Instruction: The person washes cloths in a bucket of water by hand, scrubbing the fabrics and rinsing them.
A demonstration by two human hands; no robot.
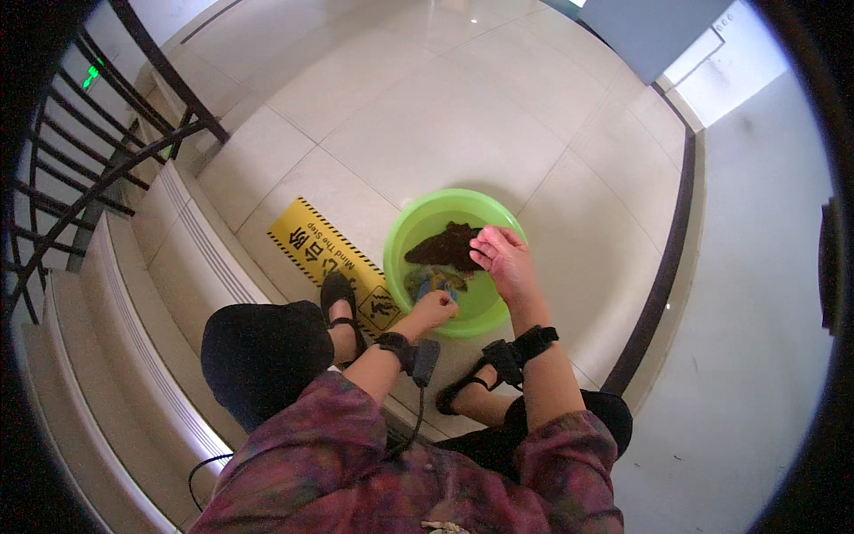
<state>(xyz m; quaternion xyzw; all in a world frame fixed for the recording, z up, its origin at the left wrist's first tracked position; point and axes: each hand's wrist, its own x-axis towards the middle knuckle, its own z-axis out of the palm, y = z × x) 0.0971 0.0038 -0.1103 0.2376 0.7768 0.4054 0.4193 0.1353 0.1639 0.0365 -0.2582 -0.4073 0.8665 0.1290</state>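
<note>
A light green plastic basin point(392, 248) with water in it stands on the tiled floor before me. A dark brown wet cloth point(440, 247) lies in the basin, towards its far side. Nearer to me in the water is a patterned blue and yellowish cloth point(437, 283). My left hand point(437, 308) is over the near rim beside this cloth, fingers curled; whether it grips the cloth is not plain. My right hand point(500, 257) is raised over the basin's right side, next to the brown cloth, with bent fingers; I cannot tell if anything is between them. Both wrists wear black straps with small devices.
A yellow step-warning floor sticker point(333, 257) lies left of the basin, partly under my left shoe point(340, 300). Stairs point(193, 240) with a dark metal railing point(100, 180) run along the left. A white wall point(740, 280) stands at the right. A black cable hangs from my left wrist.
</note>
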